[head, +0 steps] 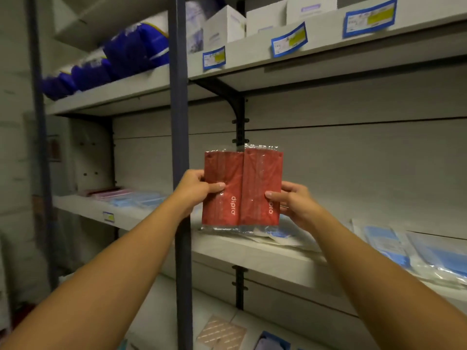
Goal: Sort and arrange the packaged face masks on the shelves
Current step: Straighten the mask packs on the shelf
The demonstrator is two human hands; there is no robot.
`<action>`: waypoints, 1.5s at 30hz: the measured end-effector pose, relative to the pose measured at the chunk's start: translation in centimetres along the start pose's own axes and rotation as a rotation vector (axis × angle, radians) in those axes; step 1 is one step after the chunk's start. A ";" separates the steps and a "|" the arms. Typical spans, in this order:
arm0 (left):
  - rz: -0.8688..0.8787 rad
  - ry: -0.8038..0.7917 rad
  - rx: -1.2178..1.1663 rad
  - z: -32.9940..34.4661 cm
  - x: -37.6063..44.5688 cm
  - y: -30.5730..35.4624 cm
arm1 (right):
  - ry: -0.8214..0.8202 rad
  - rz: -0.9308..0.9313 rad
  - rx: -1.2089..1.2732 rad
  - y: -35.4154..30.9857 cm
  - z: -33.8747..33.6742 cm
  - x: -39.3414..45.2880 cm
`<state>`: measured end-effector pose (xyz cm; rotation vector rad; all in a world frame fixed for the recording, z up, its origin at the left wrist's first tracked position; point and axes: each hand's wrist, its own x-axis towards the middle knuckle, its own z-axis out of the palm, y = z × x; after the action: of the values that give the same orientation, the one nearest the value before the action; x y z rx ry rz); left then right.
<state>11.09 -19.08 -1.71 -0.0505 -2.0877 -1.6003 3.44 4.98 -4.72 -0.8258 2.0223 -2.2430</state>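
Head view, two red mask packs [242,190] upright side by side, long axes vertical, left hand [197,189] and right hand [294,202] each pinching one.

Head camera looks forward, slightly down, close at the shelves [252,251].

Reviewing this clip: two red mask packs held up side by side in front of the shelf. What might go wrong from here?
1. Each red pack is only pinched at its outer edge, by the left hand and the right hand; the slick wrap could slip and a pack might drop.
2. The shelf below holds loose blue packs; setting red on top may mix colours.
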 end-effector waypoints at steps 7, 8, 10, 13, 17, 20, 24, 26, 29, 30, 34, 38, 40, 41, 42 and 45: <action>-0.010 0.133 0.048 -9.5 -1.9 -1.0 | -0.034 0.030 -0.037 0.3 7.5 1.5; -0.020 0.150 0.050 -11.0 -2.1 -1.4 | -0.047 0.030 -0.053 0.5 8.7 1.6; -0.049 0.191 0.044 -13.9 -2.3 -2.3 | -0.079 0.030 -0.094 0.7 11.2 1.9; -0.072 0.243 0.014 -17.7 -2.5 -3.6 | -0.109 0.022 -0.153 0.6 14.8 2.1; -0.121 0.292 -0.031 -22.2 -2.7 -4.9 | -0.148 0.007 -0.213 0.7 19.6 2.7; -0.174 0.316 -0.068 -25.4 -2.7 -5.9 | -0.140 0.012 -0.288 1.1 22.5 3.3; -0.213 0.330 -0.063 -29.3 -2.4 -7.4 | -0.068 -0.018 -0.435 1.8 24.8 4.2; -0.218 0.340 -0.066 -30.8 -2.1 -8.3 | -0.041 -0.042 -0.501 2.1 26.1 4.5; -0.215 0.344 -0.074 -32.5 -1.9 -9.2 | -0.014 -0.038 -0.446 2.4 29.0 4.7; -0.216 0.339 -0.072 -33.0 -1.9 -9.4 | -0.018 -0.032 -0.422 2.4 30.1 4.7; -0.198 0.353 -0.092 -35.6 -1.8 -10.6 | -0.064 0.037 -0.242 3.6 34.1 5.1; -0.175 0.370 -0.099 -38.1 -1.6 -11.4 | -0.079 0.082 -0.181 5.0 37.2 6.4; -0.167 0.380 -0.103 -39.5 -1.2 -11.9 | -0.088 0.098 -0.150 5.7 38.6 7.5; -0.165 0.385 -0.099 -40.1 -0.8 -12.3 | -0.095 0.104 -0.142 6.1 39.3 8.1; -0.164 0.391 -0.097 -40.9 -0.3 -12.8 | -0.104 0.108 -0.137 6.5 39.9 8.9; -0.168 0.415 -0.096 -43.1 1.4 -14.6 | -0.131 0.118 -0.123 8.1 42.0 11.1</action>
<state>20.85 -63.26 -6.46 0.4000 -1.7304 -1.6404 7.34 -38.96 -6.99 -0.8147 2.1059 -1.9660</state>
